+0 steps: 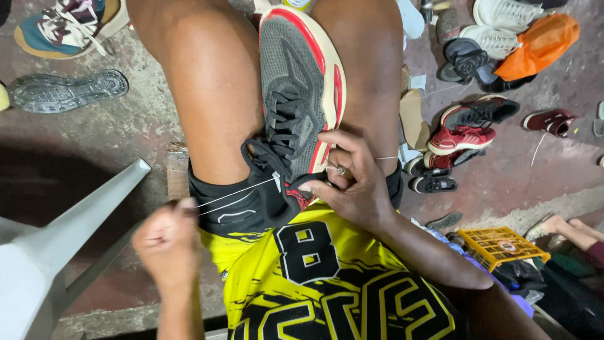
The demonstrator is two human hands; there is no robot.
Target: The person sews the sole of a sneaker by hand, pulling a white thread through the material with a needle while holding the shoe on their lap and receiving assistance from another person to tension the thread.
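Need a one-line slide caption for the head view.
Grey sneaker clamped between the knees; right hand pinches its heel while left hand pulls white thread taut.

Stained concrete floor [541, 182] is carrying scattered footwear: grey sole [66, 90] lying tread-up at left w/ a multicolour sneaker [69, 25] above it. At right, red sneakers [462, 140], a black shoe [481, 112], white sneakers [503, 25] & an orange bag [538, 44] are lying close together; yellow crate [500, 245] is sitting lower right.
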